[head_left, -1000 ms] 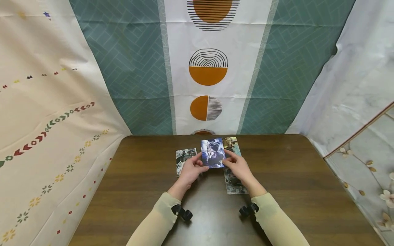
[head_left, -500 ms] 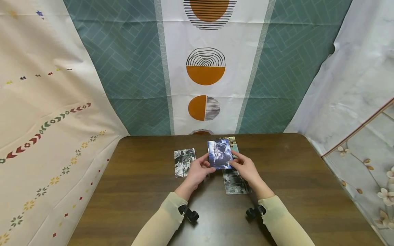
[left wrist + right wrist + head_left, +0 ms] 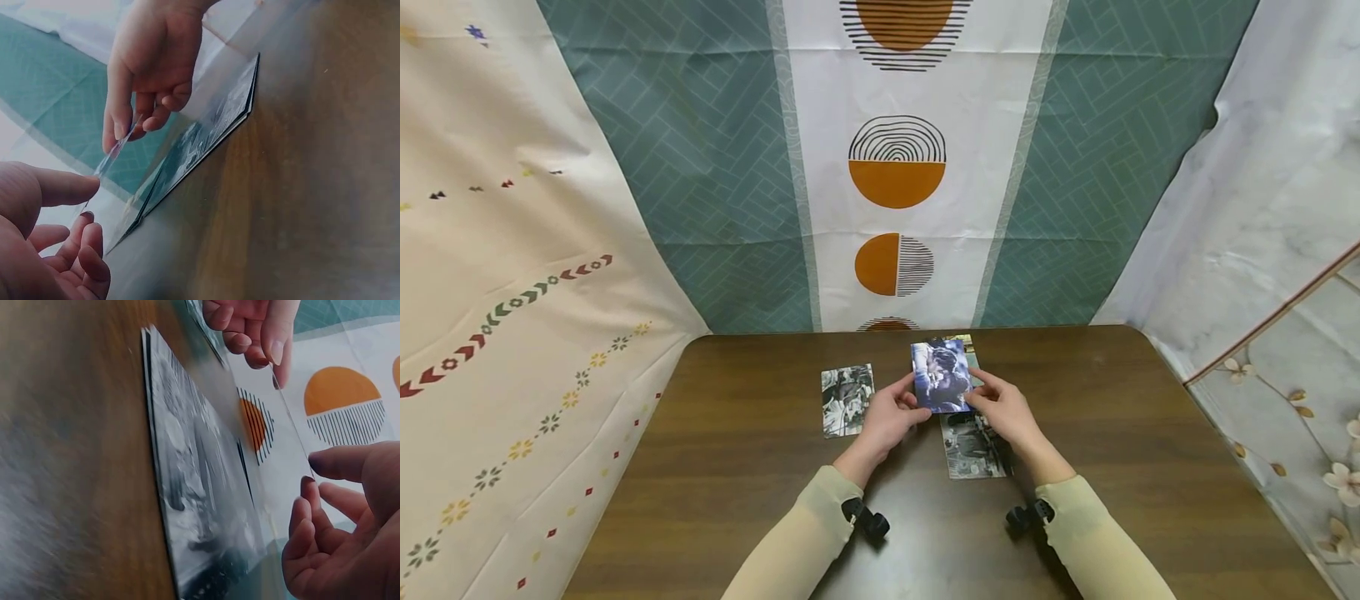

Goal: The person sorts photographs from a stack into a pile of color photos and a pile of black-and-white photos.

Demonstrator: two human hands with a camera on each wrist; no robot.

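A blue-and-white photo card (image 3: 940, 377) hangs between both hands, above the table, in the head view. My left hand (image 3: 889, 421) pinches its left edge between thumb and fingers. At the card's right edge, my right hand (image 3: 1007, 410) pinches in the same way. Edge-on, the card (image 3: 111, 157) shows as a thin sheet in the left wrist view. Beneath it lie a black-and-white photo card (image 3: 973, 452) and a coloured one (image 3: 974, 358), the latter mostly covered from sight. The right wrist view shows the black-and-white card (image 3: 200, 469) lying on another card.
Another black-and-white photo card (image 3: 846, 400) lies flat on the brown wooden table (image 3: 737, 467), left of my left hand. A green-and-white patterned cloth (image 3: 737, 167) hangs behind the table's far edge. Light cloths hang at both sides.
Both hands have carried the blue-and-white card rightward, over the cards on the right. The left black-and-white card has come fully out from behind the left hand's fingers.
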